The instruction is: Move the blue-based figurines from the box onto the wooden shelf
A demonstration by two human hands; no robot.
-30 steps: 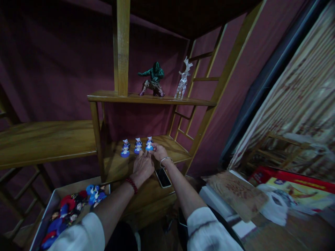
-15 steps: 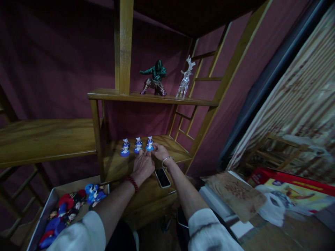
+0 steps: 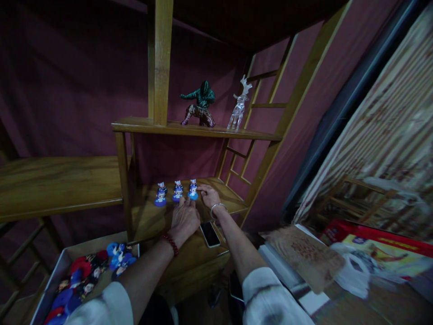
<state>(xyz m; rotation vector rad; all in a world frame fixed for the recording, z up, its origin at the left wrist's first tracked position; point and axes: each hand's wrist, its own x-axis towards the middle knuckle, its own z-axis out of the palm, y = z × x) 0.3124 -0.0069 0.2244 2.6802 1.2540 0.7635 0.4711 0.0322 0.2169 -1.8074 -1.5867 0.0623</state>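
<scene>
Small blue-and-white figurines stand on the lower wooden shelf (image 3: 145, 221), with darker cat-eared figurines close behind them. The left figurine (image 3: 160, 199) and the middle figurine (image 3: 177, 195) have purple bases; the right figurine (image 3: 193, 194) has a brighter blue one. My left hand (image 3: 185, 220), above a red bead bracelet, lies palm down in front of the middle and right figurines, its fingers stretched towards them. Just right of the right figurine, my right hand (image 3: 209, 197) points its index finger at it. Whether that fingertip touches is unclear. Neither hand holds anything visible.
A phone (image 3: 210, 234) lies at the shelf's front. An open box (image 3: 56, 266) of colourful figures stands lower left. Above are a green-hooded figure (image 3: 202, 104) and a clear deer ornament (image 3: 238, 107). A paper bag (image 3: 301, 253) and plastic bag (image 3: 353, 273) lie right.
My right fingers have drawn slightly away from the right figurine. My left hand has eased slightly back from it, its fingers flatter. The figurines keep their places; the view has shifted a little.
</scene>
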